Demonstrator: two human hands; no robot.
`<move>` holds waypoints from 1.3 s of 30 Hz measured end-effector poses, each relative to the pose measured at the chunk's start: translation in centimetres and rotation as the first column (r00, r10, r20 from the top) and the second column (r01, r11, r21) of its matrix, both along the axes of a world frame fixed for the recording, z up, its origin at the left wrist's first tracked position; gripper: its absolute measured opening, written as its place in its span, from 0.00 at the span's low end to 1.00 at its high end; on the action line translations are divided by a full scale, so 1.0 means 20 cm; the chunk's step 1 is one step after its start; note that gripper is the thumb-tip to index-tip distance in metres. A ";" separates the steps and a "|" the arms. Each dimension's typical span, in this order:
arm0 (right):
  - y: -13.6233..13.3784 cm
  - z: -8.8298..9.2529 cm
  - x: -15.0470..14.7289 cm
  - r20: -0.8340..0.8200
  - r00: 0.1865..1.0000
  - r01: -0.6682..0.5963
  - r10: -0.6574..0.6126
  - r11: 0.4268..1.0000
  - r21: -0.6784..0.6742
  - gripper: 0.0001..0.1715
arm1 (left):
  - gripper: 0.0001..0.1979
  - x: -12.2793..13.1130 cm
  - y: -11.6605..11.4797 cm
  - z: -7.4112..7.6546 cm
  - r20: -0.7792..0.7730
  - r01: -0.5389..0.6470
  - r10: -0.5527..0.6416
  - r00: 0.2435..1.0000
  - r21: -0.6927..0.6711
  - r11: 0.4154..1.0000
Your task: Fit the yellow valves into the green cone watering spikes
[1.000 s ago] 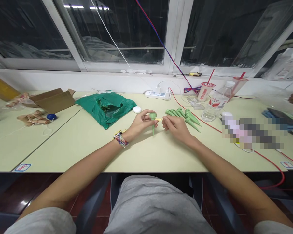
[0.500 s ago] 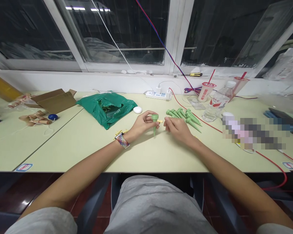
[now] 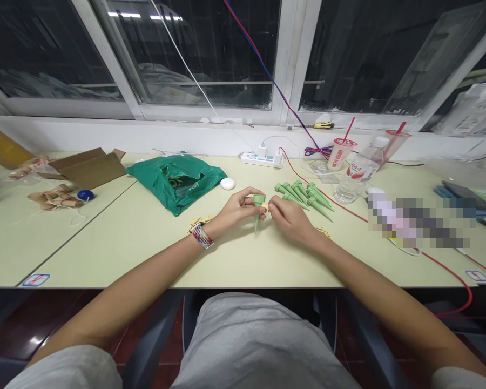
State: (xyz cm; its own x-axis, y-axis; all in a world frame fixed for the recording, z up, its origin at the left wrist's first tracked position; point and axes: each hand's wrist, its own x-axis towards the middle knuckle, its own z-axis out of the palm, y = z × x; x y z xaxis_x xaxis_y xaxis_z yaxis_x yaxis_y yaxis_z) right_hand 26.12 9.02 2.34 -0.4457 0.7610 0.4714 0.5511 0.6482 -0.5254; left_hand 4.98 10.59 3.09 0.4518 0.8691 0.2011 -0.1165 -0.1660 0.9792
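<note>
left hand (image 3: 237,212) clenches a green plastic watering spike (image 3: 258,213) nearly upright over a pale yellow table (image 3: 227,259), right hand (image 3: 292,221) pinching a small yellow plastic piece (image 3: 264,207) beside it; loose green spikes (image 3: 303,195) lie just beyond, open tabletop toward the front edge.

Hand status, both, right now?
Left hand: closed, holding a green plastic spike.
Right hand: closed, fingertips at a small yellow piece; can't tell if gripping it.

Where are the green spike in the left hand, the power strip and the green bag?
Green spike (image 3: 256,219): head view, on its tapered shaft.
Power strip (image 3: 261,159): head view, on its white top.
Green bag (image 3: 156,183): head view, on its plastic side.
</note>
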 end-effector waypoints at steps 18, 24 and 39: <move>0.01 0.02 -0.05 -0.410 0.910 -0.342 0.053 0.655 -0.674 0.33 | 0.16 0.01 -0.05 -0.02 -0.170 -0.162 0.307 0.936 0.568 0.807; -0.01 0.00 -0.01 -0.046 0.999 0.029 -0.024 0.992 0.119 0.18 | 0.20 0.03 -0.04 -0.02 -0.019 0.036 -0.036 0.999 -0.002 0.999; 0.01 -0.01 -0.05 -0.352 0.934 -0.166 0.066 0.950 -0.263 0.23 | 0.17 0.03 -0.06 -0.04 -0.104 -0.208 0.264 0.959 0.379 0.902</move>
State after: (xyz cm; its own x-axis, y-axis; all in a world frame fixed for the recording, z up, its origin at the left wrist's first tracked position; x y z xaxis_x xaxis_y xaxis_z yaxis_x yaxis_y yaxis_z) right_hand 25.14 9.14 2.09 -0.3933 0.8372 0.3801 0.2403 0.4926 -0.8364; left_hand 5.65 9.30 2.26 0.2917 0.8346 0.4673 0.1122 -0.5151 0.8498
